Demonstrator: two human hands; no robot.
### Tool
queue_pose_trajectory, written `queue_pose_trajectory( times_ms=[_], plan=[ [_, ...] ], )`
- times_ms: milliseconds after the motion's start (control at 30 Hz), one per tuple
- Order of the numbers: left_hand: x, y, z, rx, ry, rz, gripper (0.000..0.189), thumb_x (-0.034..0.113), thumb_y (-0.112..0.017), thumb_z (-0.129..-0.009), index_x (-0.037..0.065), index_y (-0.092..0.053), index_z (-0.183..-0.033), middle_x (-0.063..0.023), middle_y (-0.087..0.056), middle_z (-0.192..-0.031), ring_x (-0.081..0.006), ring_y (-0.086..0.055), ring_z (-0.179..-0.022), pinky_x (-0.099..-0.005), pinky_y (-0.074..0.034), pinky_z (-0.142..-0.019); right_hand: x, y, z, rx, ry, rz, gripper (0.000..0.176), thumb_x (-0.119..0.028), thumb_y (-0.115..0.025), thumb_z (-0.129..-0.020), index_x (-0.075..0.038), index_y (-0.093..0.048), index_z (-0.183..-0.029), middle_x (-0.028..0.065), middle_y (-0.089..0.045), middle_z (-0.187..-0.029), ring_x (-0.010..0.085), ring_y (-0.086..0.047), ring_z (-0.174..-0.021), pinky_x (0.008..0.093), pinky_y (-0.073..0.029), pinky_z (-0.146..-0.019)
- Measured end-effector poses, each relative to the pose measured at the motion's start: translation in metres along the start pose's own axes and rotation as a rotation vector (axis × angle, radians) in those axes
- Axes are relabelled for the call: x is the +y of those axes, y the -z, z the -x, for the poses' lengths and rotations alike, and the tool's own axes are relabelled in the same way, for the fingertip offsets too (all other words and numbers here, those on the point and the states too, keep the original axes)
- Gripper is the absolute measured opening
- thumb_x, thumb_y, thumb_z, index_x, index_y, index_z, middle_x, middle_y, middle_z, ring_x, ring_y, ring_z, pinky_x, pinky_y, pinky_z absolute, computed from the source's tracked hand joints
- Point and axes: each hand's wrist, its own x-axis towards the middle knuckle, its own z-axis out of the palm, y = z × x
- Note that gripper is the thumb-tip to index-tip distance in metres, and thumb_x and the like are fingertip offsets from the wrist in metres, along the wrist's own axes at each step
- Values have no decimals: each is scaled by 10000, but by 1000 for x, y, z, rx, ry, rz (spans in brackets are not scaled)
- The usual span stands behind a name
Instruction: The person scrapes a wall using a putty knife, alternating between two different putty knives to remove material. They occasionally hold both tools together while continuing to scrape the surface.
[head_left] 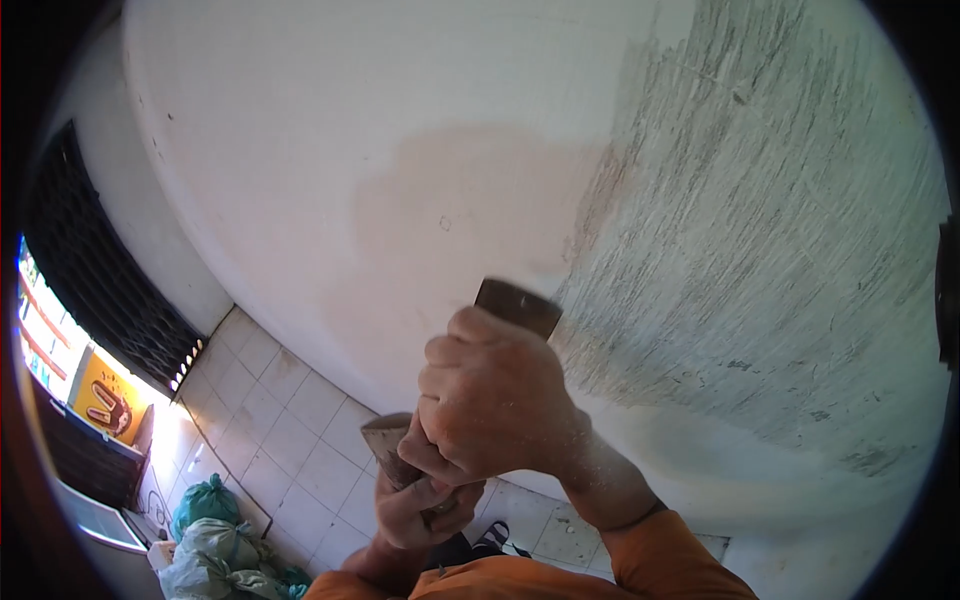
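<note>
My right hand (500, 395) is closed in a fist around a scraper, whose wide dark blade (518, 305) sticks out past the knuckles. That blade overlaps the wall near the border between smooth and scraped surface; the fist hides its handle. Lower and to the left, my left hand (428, 515) wraps round a second tool, a brownish flat piece (388, 440) that widens toward its upper end, like another scraper. My right thumb side overlaps this piece. The wall (470, 190) is white with a damp-looking pinkish patch, and rough grey streaks (740, 230) cover its right side.
Pale floor tiles (285, 390) run along the wall's foot. Green and whitish plastic bags (215, 545) are piled at lower left. A dark folding metal gate (100, 265) and a yellow sign (108, 395) stand by the bright doorway. One sandalled foot (492, 538) shows below my hands.
</note>
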Motion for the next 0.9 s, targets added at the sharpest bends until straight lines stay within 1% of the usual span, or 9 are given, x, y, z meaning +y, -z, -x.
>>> queue_pose_trajectory(
  times_ms=[133,267,300,400,533,633,733,833,900],
  plan=[
    [4,1,0,-29,28,-16,455,104,-581,-799,2,-382,-1196,-136,-493,-662,-81,-316,-350,-198,-207,-293,0,4,-5,110,-48,-19,349,-310,-577,-702,-136,-524,-404,31,-512,-448,153,-478,-516,299,-353,-686],
    [0,8,-4,-53,-17,11,469,100,-577,-803,0,-370,-1211,-155,-499,-665,-87,-319,-359,-195,-225,-290,1,0,-3,-3,-11,-32,337,-302,-577,-704,-135,-542,-414,39,-530,-459,156,-488,-524,300,-358,-676],
    [3,10,-7,-111,13,64,485,88,-578,-792,18,-367,-1223,-159,-496,-673,-94,-325,-366,-194,-224,-286,5,4,-8,97,8,-11,338,-304,-581,-701,-141,-529,-409,38,-523,-454,156,-482,-518,296,-357,-678],
    [0,-1,-4,-40,-16,51,479,79,-572,-788,29,-375,-1222,-157,-490,-672,-92,-326,-369,-190,-218,-284,3,0,-6,189,-27,-29,291,-219,-581,-607,-128,-419,-383,2,-406,-442,158,-441,-513,283,-372,-626],
    [-6,11,1,31,55,30,462,67,-562,-788,40,-386,-1214,-143,-489,-669,-94,-332,-371,-191,-211,-284,-2,-11,3,110,-21,-47,296,-214,-569,-616,-122,-418,-378,4,-404,-435,160,-440,-505,281,-372,-622],
    [5,4,-2,-54,44,33,444,56,-560,-788,32,-392,-1198,-143,-495,-681,-99,-360,-391,-192,-209,-286,4,2,-5,231,-12,-67,296,-217,-570,-618,-118,-423,-381,3,-393,-432,161,-437,-502,281,-370,-625],
    [-3,0,3,40,13,22,421,68,-564,-797,14,-398,-1180,-146,-500,-687,-99,-370,-397,-195,-212,-292,1,-11,4,119,-17,-81,284,-226,-581,-605,-118,-440,-383,-1,-401,-432,158,-441,-504,279,-370,-622],
    [-2,2,2,-44,23,25,420,113,-588,-810,3,-400,-1169,-146,-497,-688,-92,-344,-379,-198,-217,-299,3,-8,2,124,3,-72,288,-231,-585,-606,-124,-448,-376,-2,-421,-432,151,-443,-505,278,-370,-616],
    [7,-7,-2,-93,27,10,419,126,-589,-817,2,-401,-1170,-147,-499,-691,-92,-341,-375,-198,-218,-301,5,6,-6,163,-10,-49,335,-286,-583,-677,-131,-502,-391,19,-472,-430,152,-453,-486,288,-361,-651]
  ],
)
